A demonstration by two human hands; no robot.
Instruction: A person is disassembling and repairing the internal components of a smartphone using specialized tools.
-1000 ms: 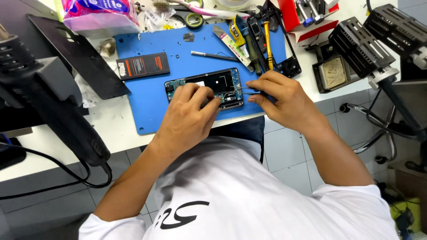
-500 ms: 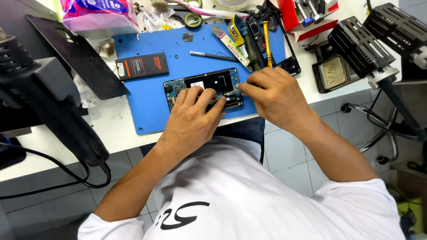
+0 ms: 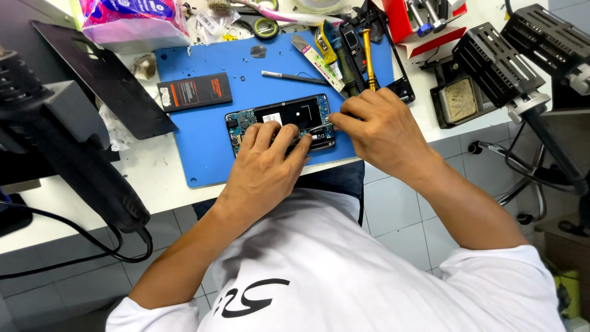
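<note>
A: Phone, back removed, circuit board exposed, lies on the blue mat; its battery sits apart at upper left. Reassembly appears undone.

B: Hands?

A: Left hand presses flat on the phone's lower edge; right hand pinches a thin tool at the board.

B: Setting?

A: White bench, tiled floor, tools and soldering stand at right.
</note>
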